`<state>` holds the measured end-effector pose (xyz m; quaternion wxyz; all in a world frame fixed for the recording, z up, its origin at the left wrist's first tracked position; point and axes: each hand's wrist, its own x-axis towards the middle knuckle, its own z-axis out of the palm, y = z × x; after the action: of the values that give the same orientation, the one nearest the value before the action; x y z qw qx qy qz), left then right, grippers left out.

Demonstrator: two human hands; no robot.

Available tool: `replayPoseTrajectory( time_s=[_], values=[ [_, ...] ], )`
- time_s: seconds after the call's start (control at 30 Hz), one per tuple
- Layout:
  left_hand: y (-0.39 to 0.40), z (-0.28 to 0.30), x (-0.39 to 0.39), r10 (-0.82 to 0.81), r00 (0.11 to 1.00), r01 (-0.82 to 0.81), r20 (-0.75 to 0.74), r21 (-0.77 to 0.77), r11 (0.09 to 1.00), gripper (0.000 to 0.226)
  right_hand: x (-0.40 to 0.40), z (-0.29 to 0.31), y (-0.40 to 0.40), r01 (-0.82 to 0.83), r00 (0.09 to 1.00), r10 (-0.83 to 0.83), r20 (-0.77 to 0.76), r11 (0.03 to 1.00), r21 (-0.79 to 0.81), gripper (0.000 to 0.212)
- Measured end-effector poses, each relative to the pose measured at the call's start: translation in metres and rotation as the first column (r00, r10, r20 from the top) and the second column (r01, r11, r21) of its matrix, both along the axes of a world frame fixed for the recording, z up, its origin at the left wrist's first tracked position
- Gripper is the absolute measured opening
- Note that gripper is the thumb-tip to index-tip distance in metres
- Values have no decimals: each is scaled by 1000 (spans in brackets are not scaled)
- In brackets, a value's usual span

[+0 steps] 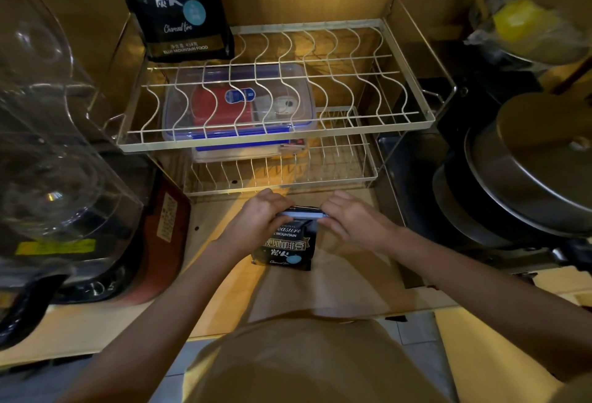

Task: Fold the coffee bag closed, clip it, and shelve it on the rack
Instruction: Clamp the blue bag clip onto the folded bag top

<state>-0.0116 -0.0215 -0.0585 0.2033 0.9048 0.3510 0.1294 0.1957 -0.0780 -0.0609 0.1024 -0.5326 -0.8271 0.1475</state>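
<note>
A small black coffee bag (pixel 286 248) with white and gold lettering stands on the wooden counter in front of the wire rack (pixel 282 146). A pale blue clip (pixel 304 214) lies across the bag's folded top. My left hand (pixel 261 215) pinches the clip's left end and the bag top. At the clip's right end, my right hand (pixel 349 215) grips it. A second, larger black coffee bag (pixel 179 8) stands on the rack's upper tier at the back left.
A clear lidded box (pixel 237 104) with blue clasps sits on the rack's lower tier under the upper grid. A glass and red appliance (pixel 64 178) crowds the left. Stacked metal pots (pixel 528 184) fill the right. A yellow item in plastic (pixel 519 22) sits at back right.
</note>
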Motion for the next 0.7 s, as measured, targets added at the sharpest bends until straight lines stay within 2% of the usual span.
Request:
replayPoseTrajectory(
  time_s=[0.23,0.37,0.4,0.43,0.47,0.5,0.53,0.63,0.7],
  values=[
    [-1,-5,-1,-22,1000,23,-20,35,999,31,1,-11,-4,-45,995,26,94,977,210,26],
    [-1,-5,1,12,1000,-12,2,24,1000,27,-4,-15,-2,46,993,-65,96,980,192,29],
    [-1,-5,1,25,1000,-25,8,10,1000,27,-5,-14,-1,116,993,-120,23,986,122,28],
    [-2,-5,0,34,999,-34,12,-2,999,27,-4,-13,-1,204,976,-206,-67,978,-31,28],
    [-2,-5,0,40,999,-40,18,-7,999,27,-4,-12,-3,263,932,-313,-182,931,-253,30],
    [-3,-5,-1,45,999,-45,22,-3,999,27,-3,-14,-5,254,862,-418,-288,846,-468,34],
    [-3,-6,-1,48,999,-48,21,2,999,27,-3,-18,-6,210,801,-487,-348,773,-598,42],
    [-4,-7,-2,65,998,-65,16,31,997,29,-11,-36,-13,106,782,-514,-353,667,-737,67],
    [-6,-6,-6,75,997,-76,19,52,996,36,-21,-50,-18,84,775,-525,-352,638,-765,69]
  ],
)
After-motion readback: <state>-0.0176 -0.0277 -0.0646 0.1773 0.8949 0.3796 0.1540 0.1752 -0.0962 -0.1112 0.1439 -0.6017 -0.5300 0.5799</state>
